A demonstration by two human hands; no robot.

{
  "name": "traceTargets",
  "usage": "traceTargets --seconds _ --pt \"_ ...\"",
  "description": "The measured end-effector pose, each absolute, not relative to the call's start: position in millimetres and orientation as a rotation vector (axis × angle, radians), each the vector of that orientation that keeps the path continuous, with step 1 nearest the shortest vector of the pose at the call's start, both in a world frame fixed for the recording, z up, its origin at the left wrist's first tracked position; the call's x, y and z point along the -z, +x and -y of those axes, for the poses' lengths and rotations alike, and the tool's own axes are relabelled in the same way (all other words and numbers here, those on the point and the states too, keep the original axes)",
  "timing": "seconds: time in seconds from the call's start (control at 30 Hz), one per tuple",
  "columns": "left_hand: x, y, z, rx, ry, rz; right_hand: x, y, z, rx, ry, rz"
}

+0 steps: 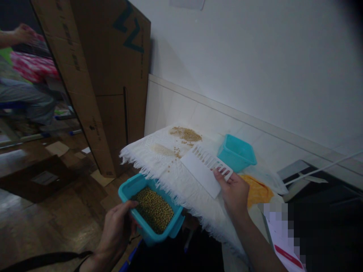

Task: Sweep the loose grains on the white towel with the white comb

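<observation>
My left hand grips the near rim of a teal plastic tub full of yellow-green beans, held just below the fringed front edge of a white cloth. My right hand holds a flat white plastic scraper with comb-like teeth lying on the cloth, fingers curled over its toothed end. A small heap of beans and a patch of pale grains lie on the far part of the cloth. An empty teal tub stands tilted behind the scraper.
A tall cardboard box leans against the wall at left. Something orange in clear plastic lies right of my hand, with papers and a grey device with a white cable beyond. Another person sits at far left on the wooden floor.
</observation>
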State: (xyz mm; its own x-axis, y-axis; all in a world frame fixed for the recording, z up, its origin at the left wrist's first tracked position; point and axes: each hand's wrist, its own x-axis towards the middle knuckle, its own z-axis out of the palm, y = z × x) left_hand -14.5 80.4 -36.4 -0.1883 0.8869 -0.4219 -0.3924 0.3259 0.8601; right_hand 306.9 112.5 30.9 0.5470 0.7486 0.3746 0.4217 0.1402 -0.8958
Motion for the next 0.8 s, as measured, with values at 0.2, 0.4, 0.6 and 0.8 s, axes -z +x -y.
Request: traceTargets --seconds 0.2,0.4,0.6,0.8 --pt "29 -12 -83 -1.272 0.49 -1.318 -25 281 -128 -0.274 -1.463 1.134" --pt "25 -13 -85 -1.287 0.483 -1.325 -21 282 -132 -0.387 -1.441 1.223" --pt "23 -16 -86 -1.293 0.498 -1.334 -29 275 -131 -0.453 -1.397 1.299" --pt "22 -18 -88 -1.289 0.489 -1.345 -33 262 -140 -0.442 -1.361 1.325"
